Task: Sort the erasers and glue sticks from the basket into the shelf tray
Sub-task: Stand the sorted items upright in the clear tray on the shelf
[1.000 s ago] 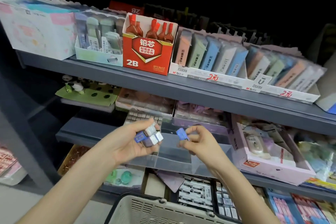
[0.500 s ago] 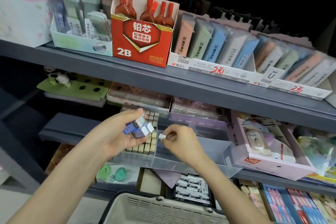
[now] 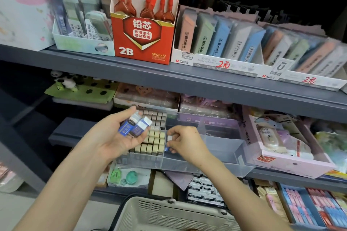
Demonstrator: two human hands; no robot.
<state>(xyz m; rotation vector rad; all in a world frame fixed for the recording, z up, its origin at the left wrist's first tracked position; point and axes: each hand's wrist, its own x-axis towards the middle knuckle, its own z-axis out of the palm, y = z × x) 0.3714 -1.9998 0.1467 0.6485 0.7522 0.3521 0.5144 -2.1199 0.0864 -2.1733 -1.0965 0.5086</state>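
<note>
The left hand (image 3: 112, 137) cups two blue-and-white erasers (image 3: 136, 125), its grip curled round them. Just right of it, the right hand (image 3: 185, 142) has its grip clamped on a single eraser (image 3: 169, 138), pinched over the clear shelf tray (image 3: 225, 157). The basket (image 3: 169, 214) sits below both grips.

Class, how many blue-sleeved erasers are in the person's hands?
3 erasers: two side by side in the left hand, one pinched by the right hand at the clear tray. More may be hidden.

Red box (image 3: 143, 43) reads "2B", "5PCSx12"
</note>
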